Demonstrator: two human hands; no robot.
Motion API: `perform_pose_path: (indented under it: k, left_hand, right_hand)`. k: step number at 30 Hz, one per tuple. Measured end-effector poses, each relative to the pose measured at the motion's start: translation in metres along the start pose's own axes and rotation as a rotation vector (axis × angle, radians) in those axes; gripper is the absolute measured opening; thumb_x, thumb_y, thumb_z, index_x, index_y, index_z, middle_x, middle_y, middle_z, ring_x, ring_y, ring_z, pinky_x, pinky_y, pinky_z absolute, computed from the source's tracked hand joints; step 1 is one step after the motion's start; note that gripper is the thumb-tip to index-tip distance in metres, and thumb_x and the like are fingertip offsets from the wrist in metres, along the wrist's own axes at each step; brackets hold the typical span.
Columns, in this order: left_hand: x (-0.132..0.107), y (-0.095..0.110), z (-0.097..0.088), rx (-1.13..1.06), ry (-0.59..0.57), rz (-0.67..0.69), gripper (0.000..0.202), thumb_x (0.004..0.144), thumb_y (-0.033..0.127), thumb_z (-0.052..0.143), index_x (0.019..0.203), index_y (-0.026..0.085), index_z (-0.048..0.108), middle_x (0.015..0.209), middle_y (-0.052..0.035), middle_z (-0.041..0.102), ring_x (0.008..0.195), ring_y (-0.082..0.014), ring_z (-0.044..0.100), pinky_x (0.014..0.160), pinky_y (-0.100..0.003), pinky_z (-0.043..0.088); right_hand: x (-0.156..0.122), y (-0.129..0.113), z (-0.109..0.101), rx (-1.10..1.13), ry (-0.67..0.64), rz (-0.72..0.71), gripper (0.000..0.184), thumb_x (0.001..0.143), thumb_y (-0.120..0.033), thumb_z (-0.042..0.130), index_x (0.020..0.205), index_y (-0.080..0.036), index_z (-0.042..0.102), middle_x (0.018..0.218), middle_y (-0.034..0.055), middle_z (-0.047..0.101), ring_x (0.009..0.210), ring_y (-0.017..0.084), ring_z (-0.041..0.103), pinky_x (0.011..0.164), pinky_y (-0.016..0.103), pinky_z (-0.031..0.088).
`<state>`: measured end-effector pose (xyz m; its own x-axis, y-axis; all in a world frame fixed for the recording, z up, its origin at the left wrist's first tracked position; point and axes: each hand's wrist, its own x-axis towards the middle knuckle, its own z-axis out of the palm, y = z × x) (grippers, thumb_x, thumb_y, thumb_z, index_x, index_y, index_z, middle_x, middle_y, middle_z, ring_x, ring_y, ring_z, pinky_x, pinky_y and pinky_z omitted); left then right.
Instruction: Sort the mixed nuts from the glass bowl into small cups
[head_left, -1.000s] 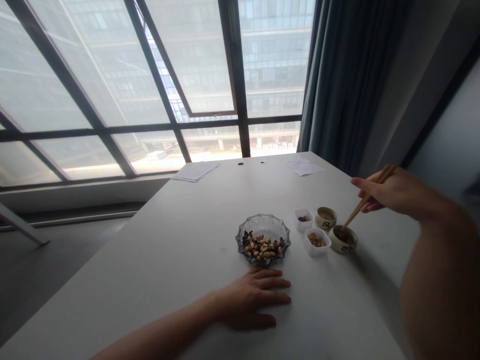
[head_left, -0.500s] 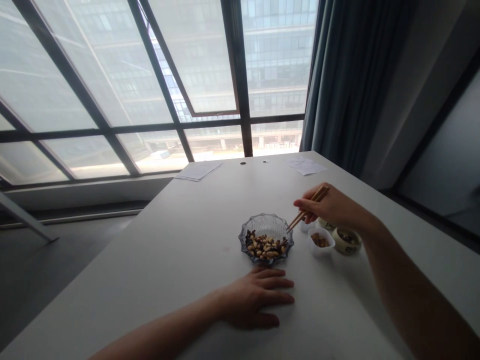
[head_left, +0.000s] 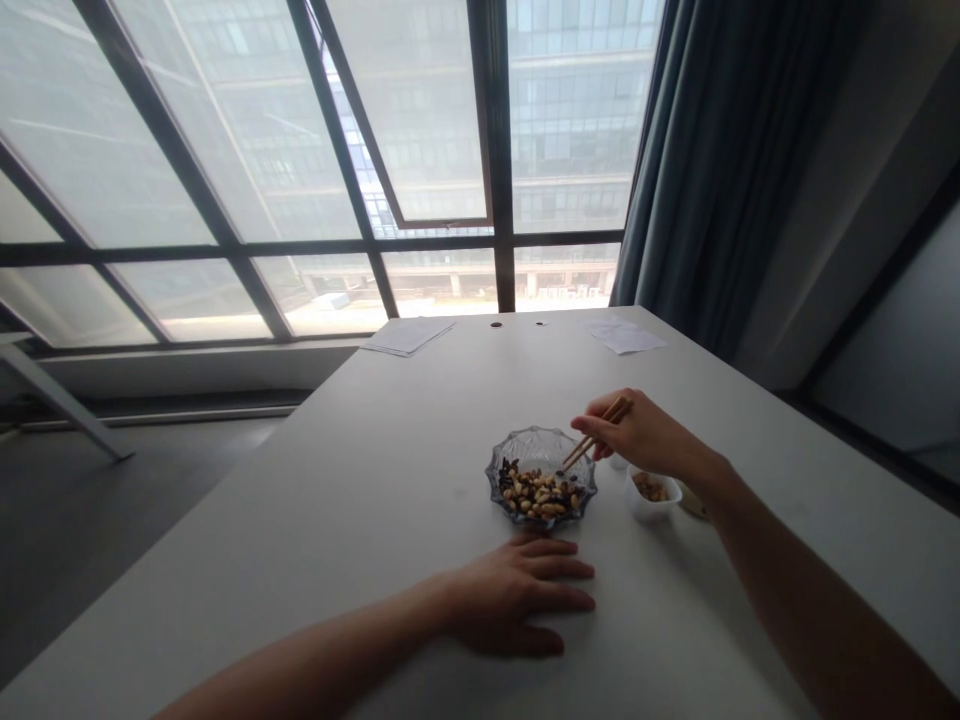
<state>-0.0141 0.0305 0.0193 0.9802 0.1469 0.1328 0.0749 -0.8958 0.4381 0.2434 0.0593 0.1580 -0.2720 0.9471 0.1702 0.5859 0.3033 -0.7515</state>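
My right hand (head_left: 637,432) grips a pair of wooden chopsticks (head_left: 604,430), their tips down inside the right part of a clear, scalloped glass bowl (head_left: 495,485). In the bowl lies a mix of nuts and dark seeds (head_left: 536,492), with a dark piece close to the chopstick tips. My left hand (head_left: 517,595) rests palm down on the table, fingers spread, just in front of the bowl. Under my right wrist stands a small white cup (head_left: 652,508) with brown bits in it. A pale green container (head_left: 694,500) behind it is mostly hidden by my forearm.
The white table (head_left: 375,480) stretches toward the windows. Sheets of paper (head_left: 409,336) lie at its far left and more papers (head_left: 626,335) at its far right. A dark curtain (head_left: 697,180) hangs at the right. Another table's leg (head_left: 67,400) shows at the left.
My right hand has moved left and lower, bringing the chopstick tips from the bowl's right rim into the bowl. My left hand stays flat. The view has shifted slightly.
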Motion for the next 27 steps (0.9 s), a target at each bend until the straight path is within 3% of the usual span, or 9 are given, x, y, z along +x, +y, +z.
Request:
perform_pose_path:
  k: [10,14,21,27]
  left_hand:
    - [0.000,0.001,-0.001,-0.024,0.005,-0.006,0.057,0.099,0.052,0.059,0.150,0.029,0.052,0.159,-0.0061,0.048,0.149,-0.0343,0.040,0.124,-0.049,0.029]
    - [0.001,0.002,-0.002,-0.030,0.000,-0.009,0.058,0.098,0.052,0.061,0.151,0.030,0.052,0.159,-0.0067,0.048,0.148,-0.0354,0.041,0.123,-0.050,0.029]
    - [0.002,0.004,-0.005,-0.023,-0.025,-0.018,0.058,0.099,0.054,0.059,0.151,0.029,0.051,0.160,-0.0060,0.047,0.150,-0.0352,0.039,0.123,-0.050,0.030]
    - [0.000,0.003,-0.004,-0.016,-0.023,-0.014,0.058,0.099,0.055,0.058,0.151,0.029,0.052,0.161,-0.0054,0.046,0.150,-0.0345,0.039,0.123,-0.049,0.030]
  right_hand:
    - [0.005,0.009,0.008,0.017,0.013,0.020,0.055,0.093,-0.061,0.063,0.062,-0.016,0.065,0.061,0.0077,0.073,0.059,0.021,0.073,0.053,0.024,0.051]
    - [0.007,0.010,0.011,0.037,0.083,0.070,0.055,0.092,-0.063,0.065,0.066,-0.015,0.070,0.063,0.0099,0.075,0.057,0.022,0.075,0.053,0.025,0.055]
    - [0.013,0.014,0.017,0.097,0.237,0.204,0.053,0.095,-0.058,0.063,0.063,-0.016,0.066,0.061,0.0119,0.074,0.054,0.022,0.075,0.049,0.024,0.058]
    - [0.008,0.007,-0.002,0.182,0.321,0.266,0.051,0.091,-0.060,0.068,0.063,-0.018,0.067,0.063,0.0139,0.075,0.056,0.026,0.076,0.050,0.029,0.062]
